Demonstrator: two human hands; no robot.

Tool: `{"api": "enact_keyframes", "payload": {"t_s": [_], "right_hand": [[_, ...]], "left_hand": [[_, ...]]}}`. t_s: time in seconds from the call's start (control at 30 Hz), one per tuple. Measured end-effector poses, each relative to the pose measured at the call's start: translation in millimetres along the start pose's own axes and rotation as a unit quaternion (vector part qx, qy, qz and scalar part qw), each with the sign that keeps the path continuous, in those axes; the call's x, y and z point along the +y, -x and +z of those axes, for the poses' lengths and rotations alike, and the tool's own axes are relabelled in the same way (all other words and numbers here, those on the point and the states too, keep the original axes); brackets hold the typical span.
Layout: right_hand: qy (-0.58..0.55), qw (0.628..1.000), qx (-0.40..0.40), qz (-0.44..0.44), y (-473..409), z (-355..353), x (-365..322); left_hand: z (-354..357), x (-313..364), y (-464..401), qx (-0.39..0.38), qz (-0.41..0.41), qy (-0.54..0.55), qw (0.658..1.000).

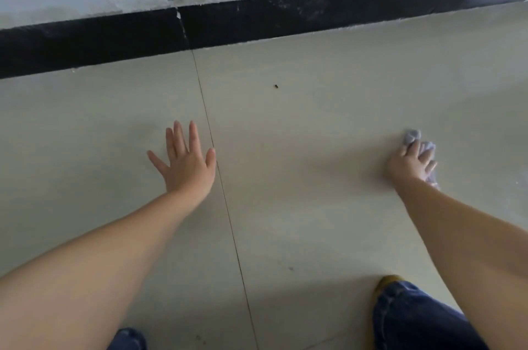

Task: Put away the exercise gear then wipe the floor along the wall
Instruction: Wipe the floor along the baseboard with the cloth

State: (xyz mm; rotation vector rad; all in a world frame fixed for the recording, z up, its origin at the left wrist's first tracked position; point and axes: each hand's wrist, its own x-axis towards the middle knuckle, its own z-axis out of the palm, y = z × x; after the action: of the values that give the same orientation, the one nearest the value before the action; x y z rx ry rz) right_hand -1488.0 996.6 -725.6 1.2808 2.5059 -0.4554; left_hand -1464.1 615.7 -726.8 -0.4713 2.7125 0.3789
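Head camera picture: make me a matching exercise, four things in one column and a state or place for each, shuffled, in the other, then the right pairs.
Column one:
1. left hand
2. right hand
3. baseboard
4. dark speck

Column two:
A. black strip where wall meets floor
B. lies on the floor tile between the hands and the wall
C. fingers spread, flat on the floor
D. presses a pale cloth to the floor

Pairs: 1-C, 2-D, 3-A, 4-B
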Motion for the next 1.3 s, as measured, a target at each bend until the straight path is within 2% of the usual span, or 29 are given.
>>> {"api": "enact_keyframes", "payload": {"t_s": [0.03,0.1,0.17,0.23,0.27,0.3,0.37,0.4,0.43,0.47,0.5,0.57,0.6,0.63,0.67,0.7,0.77,0.8,0.87,0.93,1.0,1.03,1.07,1.1,1.13,1.2,1.23,1.27,1.3], "right_hand": [[-0.004,0.999,-0.022,0.043,-8.0,-2.9,-15.9],[0.015,0.999,-0.033,0.0,1.0,12.3,-56.9],[0.036,0.988,-0.024,-0.145,44.3,47.7,-101.9],[0.082,0.942,-0.04,-0.324,117.6,85.6,-130.5],[0.117,0.898,-0.067,-0.419,153.6,98.2,-138.4],[0.156,0.833,-0.105,-0.521,173.4,108.5,-139.6],[0.234,0.639,-0.156,-0.716,163.5,106.9,-135.6],[0.245,0.564,-0.14,-0.776,138.7,97.7,-134.6],[0.244,0.546,-0.104,-0.795,106.3,88.5,-131.2],[0.238,0.584,-0.068,-0.773,74.8,74.9,-130.4],[0.221,0.672,-0.039,-0.705,37.4,59.2,-128.0],[0.179,0.884,-0.021,-0.431,-32.7,27.0,-120.7],[0.15,0.949,-0.023,-0.276,-52.0,15.4,-123.2],[0.131,0.976,-0.021,-0.17,-55.8,12.8,-133.2],[0.115,0.986,-0.026,-0.116,-45.7,17.3,-149.1],[0.103,0.987,-0.023,-0.122,-26.1,30.0,-166.2],[0.099,0.96,-0.014,-0.263,26.4,62.9,-197.3],[0.123,0.921,-0.027,-0.37,61.7,77.3,-208.1],[0.204,0.777,-0.078,-0.591,123.2,105.9,-202.6],[0.258,0.563,-0.142,-0.772,151.2,116.0,-181.3],[0.288,0.298,-0.169,-0.894,134.4,107.0,-175.2],[0.319,0.203,-0.167,-0.911,116.4,99.0,-184.1],[0.336,0.167,-0.145,-0.915,95.0,93.9,-199.0],[0.336,0.204,-0.118,-0.912,73.7,90.9,-219.2],[0.337,0.302,-0.094,-0.887,57.4,87.1,-242.3],[0.332,0.538,-0.044,-0.774,47.2,81.5,-278.8],[0.317,0.619,-0.031,-0.718,52.6,86.0,-285.8],[0.295,0.671,-0.027,-0.68,65.0,93.3,-282.9],[0.271,0.693,-0.023,-0.668,80.2,103.8,-270.6]], "left_hand": [[3.7,2.6,6.6,-0.005,0.006,-0.002,1.0],[10.9,7.1,17.9,-0.013,0.012,-0.007,1.0],[15.7,9.0,23.8,-0.011,0.007,0.002,1.0],[16.1,7.3,22.6,0.007,-0.02,0.04,0.999],[14.6,5.3,21.1,0.017,-0.039,0.063,0.997],[14.2,2.3,19.7,0.024,-0.052,0.073,0.996],[14.9,-3.6,19.7,0.011,-0.04,0.025,0.999],[15.9,-5.6,20.6,-0.01,-0.024,-0.01,1.0],[17.2,-7.0,21.6,-0.034,-0.013,-0.036,0.999],[18.6,-8.1,22.5,-0.054,-0.011,-0.055,0.997],[19.6,-8.4,22.6,-0.067,-0.012,-0.064,0.996],[21.7,-9.2,21.1,-0.082,-0.014,-0.064,0.994],[22.8,-10.3,20.3,-0.089,-0.012,-0.06,0.994],[23.6,-11.6,19.7,-0.095,-0.01,-0.056,0.994],[24.8,-13.2,19.7,-0.098,-0.009,-0.048,0.994],[26.3,-14.7,20.5,-0.096,-0.009,-0.036,0.995],[29.7,-17.3,21.6,-0.06,-0.012,0.019,0.998],[30.4,-17.7,22.5,-0.029,-0.015,0.064,0.997],[30.6,-19.4,25.8,0.038,-0.018,0.151,0.988],[30.8,-23.5,31.4,0.086,-0.018,0.194,0.977],[32.7,-26.9,39.7,0.105,-0.016,0.185,0.977],[35.3,-27.3,44.7,0.103,-0.014,0.163,0.981],[39.6,-27.3,49.9,0.097,-0.013,0.135,0.986],[44.1,-26.1,54.8,0.094,-0.012,0.109,0.99],[48.2,-24.2,58.9,0.089,-0.014,0.087,0.992],[52.4,-18.2,62.8,0.087,-0.025,0.057,0.994],[54.0,-15.2,63.4,0.085,-0.032,0.055,0.994],[53.3,-11.9,63.1,0.089,-0.041,0.063,0.993],[51.7,-9.1,61.8,0.094,-0.054,0.086,0.99]]}}
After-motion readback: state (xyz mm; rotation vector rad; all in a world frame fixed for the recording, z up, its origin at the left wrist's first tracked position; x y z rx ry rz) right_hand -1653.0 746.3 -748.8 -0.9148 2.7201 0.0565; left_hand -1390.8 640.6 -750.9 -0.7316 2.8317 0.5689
